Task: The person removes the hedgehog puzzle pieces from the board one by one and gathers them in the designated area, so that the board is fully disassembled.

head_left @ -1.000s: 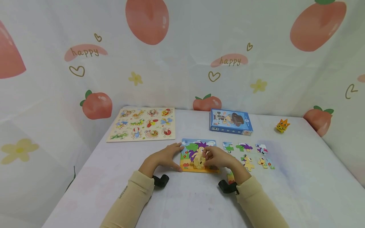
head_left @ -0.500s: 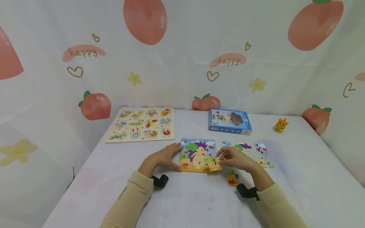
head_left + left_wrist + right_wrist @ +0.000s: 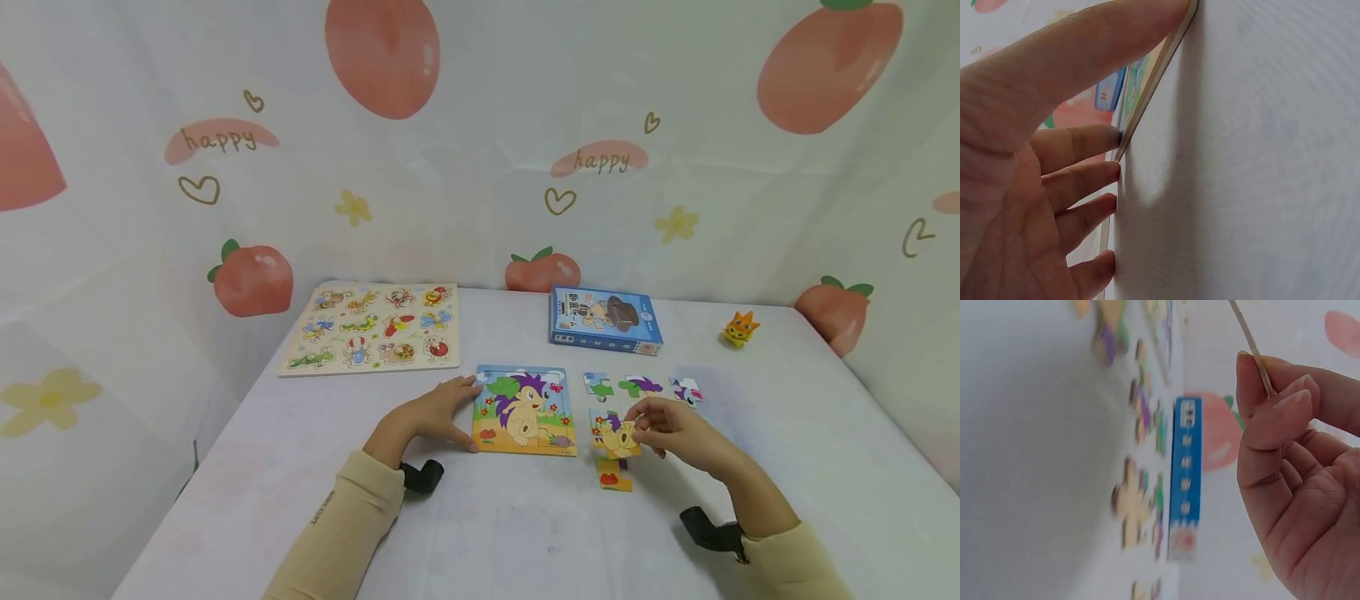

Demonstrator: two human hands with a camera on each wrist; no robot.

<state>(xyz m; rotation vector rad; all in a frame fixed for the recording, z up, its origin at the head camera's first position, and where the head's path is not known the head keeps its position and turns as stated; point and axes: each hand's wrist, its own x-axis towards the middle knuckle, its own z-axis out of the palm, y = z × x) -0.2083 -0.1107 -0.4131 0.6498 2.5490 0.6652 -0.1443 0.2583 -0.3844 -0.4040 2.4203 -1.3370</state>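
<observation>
The hedgehog puzzle board (image 3: 525,408) lies flat on the table. My left hand (image 3: 433,417) rests at its left side, thumb near the lower corner and fingers along the edge, nearly straight in the left wrist view. My right hand (image 3: 682,435) pinches a puzzle piece (image 3: 619,442) between thumb and fingertips, to the right of the board. In the right wrist view that piece (image 3: 1251,339) shows as a thin edge. Loose pieces lie around it: a green one (image 3: 600,388), a purple one (image 3: 640,386), and one with a red shape (image 3: 613,478) below. The right hand hides others.
A wooden insect puzzle board (image 3: 375,327) lies at the back left. A blue box (image 3: 606,321) stands behind the loose pieces. A small orange-and-yellow figurine (image 3: 740,328) is at the back right. A printed cloth (image 3: 450,192) hangs behind the table.
My right hand has moved right, carrying the pinched piece off the hedgehog board to above the loose pieces. My left hand has stayed at the board's left edge.
</observation>
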